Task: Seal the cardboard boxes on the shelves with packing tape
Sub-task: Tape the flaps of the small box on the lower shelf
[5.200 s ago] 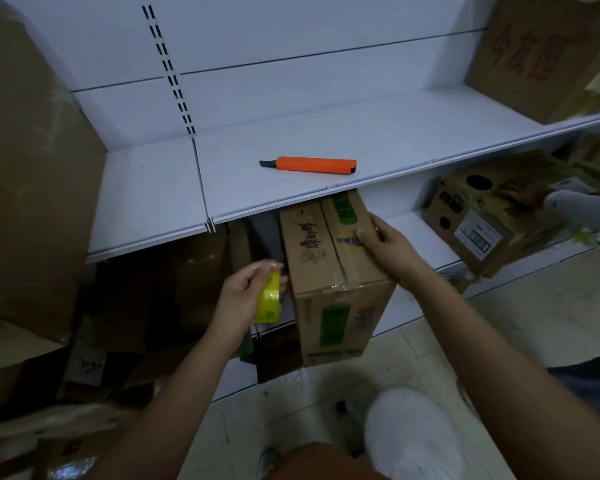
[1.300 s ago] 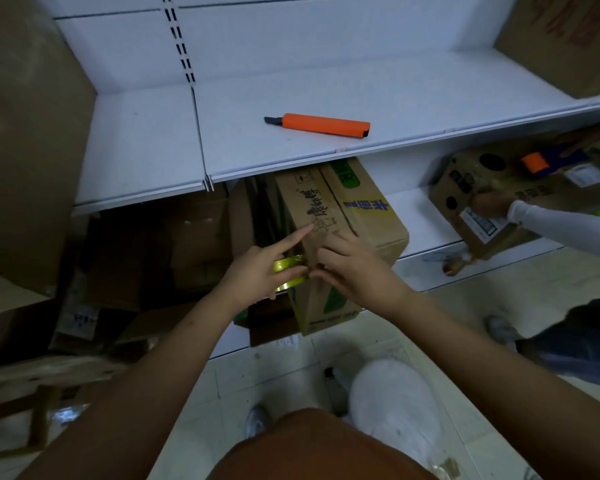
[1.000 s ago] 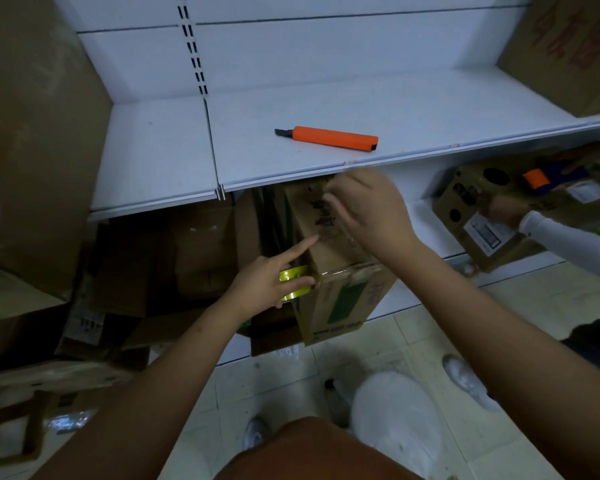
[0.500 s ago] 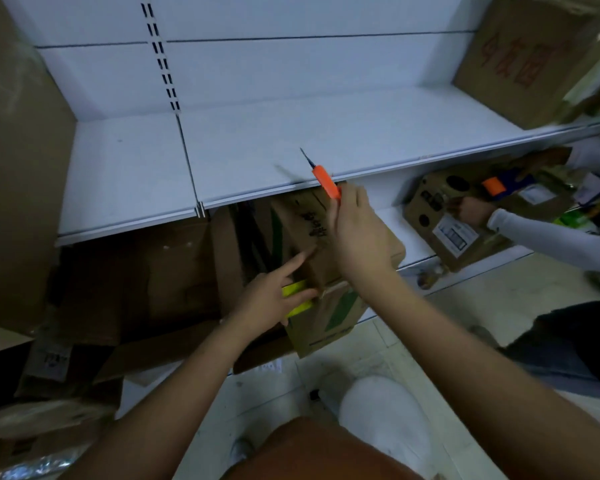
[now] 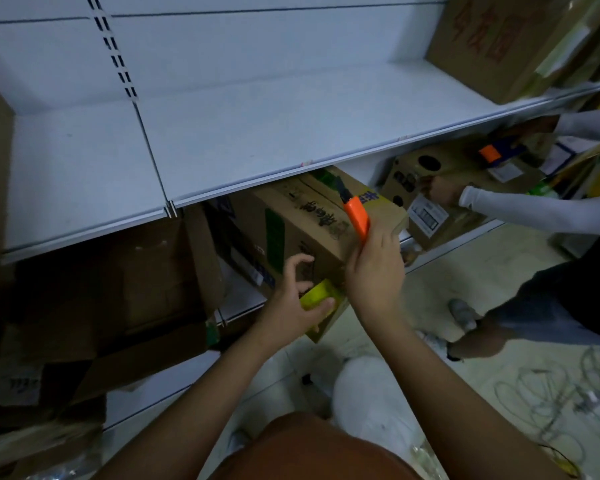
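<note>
Lifted off the shelf, the orange knife (image 5: 356,216) is now gripped in the right hand (image 5: 374,268) beside the left hand (image 5: 291,299), which pinches the tape roll (image 5: 317,299) against the box (image 5: 312,230), so cutting the strip looks next.

Dim, bluish light overall. The white upper shelf (image 5: 257,133) catches most of it from above and reads pale and flat, without glare. Beneath it the lower bay falls into deep shadow, and the flattened cardboard (image 5: 118,299) there is nearly black. Wide-angle bending curves the shelf edge. Everything looks soft, blurriest toward the right edge.
</note>
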